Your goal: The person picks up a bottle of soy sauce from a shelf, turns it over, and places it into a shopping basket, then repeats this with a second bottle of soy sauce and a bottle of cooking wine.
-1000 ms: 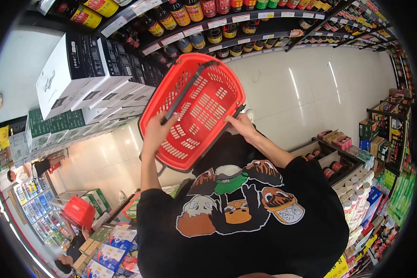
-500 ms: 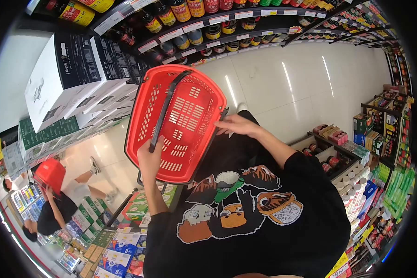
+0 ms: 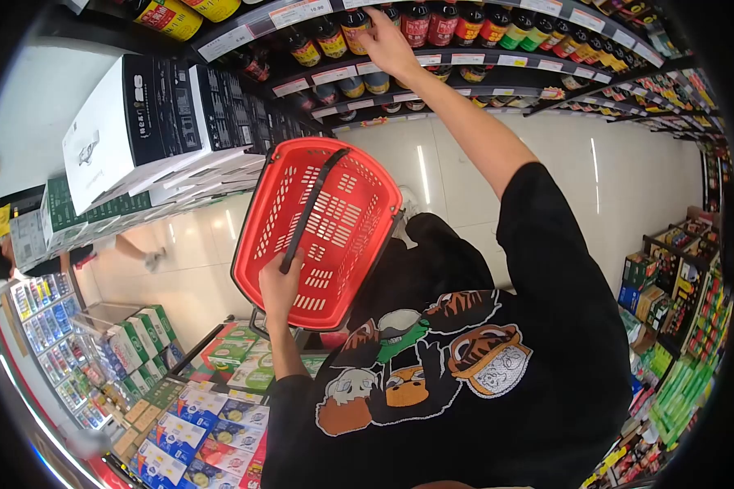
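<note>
My left hand [image 3: 280,285] is wrapped round the black handle [image 3: 310,213] of a red plastic shopping basket [image 3: 359,183]. The basket tilts toward me, and its slotted inside shows nothing in it. My right hand [image 3: 386,47] reaches up to the shelf at the top of the view, index finger stretched out and thumb apart from it. It overlaps a row of dark sauce bottles with yellow labels [image 3: 331,41] and red labels [image 3: 443,26], fingertips close to the price-tag strip above them. No item shows in its grasp.
Stacked white and black boxes [image 3: 110,134] stand to the left of the basket. Blue and white packs [image 3: 171,436] and green boxes [image 3: 236,346] fill a display below left. Another person's leg [image 3: 134,248] shows at far left. Tiled floor [image 3: 538,220] runs below the shelves.
My right hand has left the basket's rim and moved up to the bottles. The basket stays in my left hand. The other person is now largely hidden behind the boxes.
</note>
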A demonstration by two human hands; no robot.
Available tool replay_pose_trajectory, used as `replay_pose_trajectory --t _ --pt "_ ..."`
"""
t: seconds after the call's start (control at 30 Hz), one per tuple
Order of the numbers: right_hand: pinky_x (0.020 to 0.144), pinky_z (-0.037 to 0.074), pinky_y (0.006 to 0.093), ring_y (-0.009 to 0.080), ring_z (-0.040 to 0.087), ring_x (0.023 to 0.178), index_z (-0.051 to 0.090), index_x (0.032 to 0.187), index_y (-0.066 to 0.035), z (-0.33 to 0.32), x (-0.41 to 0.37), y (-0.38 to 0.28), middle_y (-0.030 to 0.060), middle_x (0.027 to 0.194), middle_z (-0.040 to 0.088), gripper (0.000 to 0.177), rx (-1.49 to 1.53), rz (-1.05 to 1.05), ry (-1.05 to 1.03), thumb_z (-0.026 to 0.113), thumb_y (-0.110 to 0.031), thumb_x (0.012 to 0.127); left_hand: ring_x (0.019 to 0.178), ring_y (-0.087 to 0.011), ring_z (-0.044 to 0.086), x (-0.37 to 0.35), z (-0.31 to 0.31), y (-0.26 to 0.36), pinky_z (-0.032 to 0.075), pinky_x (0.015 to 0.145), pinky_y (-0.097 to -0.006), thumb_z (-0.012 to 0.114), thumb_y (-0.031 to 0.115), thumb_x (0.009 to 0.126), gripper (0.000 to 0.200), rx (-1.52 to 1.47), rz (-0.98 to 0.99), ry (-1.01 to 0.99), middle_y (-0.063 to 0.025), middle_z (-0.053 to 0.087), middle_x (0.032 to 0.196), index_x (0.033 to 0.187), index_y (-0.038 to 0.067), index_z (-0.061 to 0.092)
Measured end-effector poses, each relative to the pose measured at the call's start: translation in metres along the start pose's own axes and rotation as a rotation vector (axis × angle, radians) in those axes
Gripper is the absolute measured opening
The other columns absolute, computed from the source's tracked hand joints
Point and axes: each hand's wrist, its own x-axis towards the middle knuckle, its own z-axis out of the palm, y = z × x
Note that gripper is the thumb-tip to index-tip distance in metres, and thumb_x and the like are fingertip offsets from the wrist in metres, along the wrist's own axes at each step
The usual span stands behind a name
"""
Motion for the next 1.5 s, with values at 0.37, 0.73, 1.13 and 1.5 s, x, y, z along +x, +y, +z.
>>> replay_pose_trajectory --t 0.37,0.73,1.13,1.5 --pt "0.075 0.054 0.0477 0.0362 0.072 0.079 0.077 0.088 -0.009 0.064 0.101 0.093 0.018 0.08 0.074 0.064 -0.288 0.259 -0.328 0.047 -0.065 0.097 0.051 -0.014 0.037 -0.009 0.016 0.023 0.032 0.049 -0.0373 0.074 0.032 0.094 0.045 -0.042 -0.072 0.034 -0.0112 0.043 0.053 0.072 -0.005 0.06" --pt "0.081 0.053 0.0441 0.0312 0.072 0.082 0.079 0.087 -0.017 0.069 0.113 0.129 0.0097 0.084 0.076 0.072 -0.352 0.316 -0.522 0.033 -0.071 0.097 0.048 -0.0184 0.041 -0.006 0.021 0.047 0.034 0.05 -0.0387 0.074 0.033 0.094 0.044 0.031 -0.083 0.035 -0.0123 0.045 0.052 0.074 -0.005 0.063" --pt "0.087 0.051 0.0473 0.0401 0.07 0.089 0.062 0.118 0.005 -0.031 0.042 -0.022 0.0263 0.096 0.072 0.045 0.066 0.257 -0.341 0.064 -0.036 0.098 0.047 -0.0247 0.048 0.006 0.039 0.037 0.039 0.052 -0.0401 0.073 0.033 0.093 0.042 0.006 -0.088 0.062 -0.0164 0.051 0.054 0.076 -0.004 0.065" --pt "0.089 0.051 0.0454 0.0374 0.066 0.104 0.062 0.124 0.0 -0.006 0.024 0.023 0.024 0.114 0.065 0.043 -0.054 -0.084 -0.073 0.065 -0.032 0.096 0.051 -0.0289 0.06 0.011 0.055 0.027 0.045 0.054 -0.0415 0.073 0.035 0.091 0.038 -0.001 -0.054 0.069 -0.0162 0.056 0.055 0.08 -0.002 0.069"
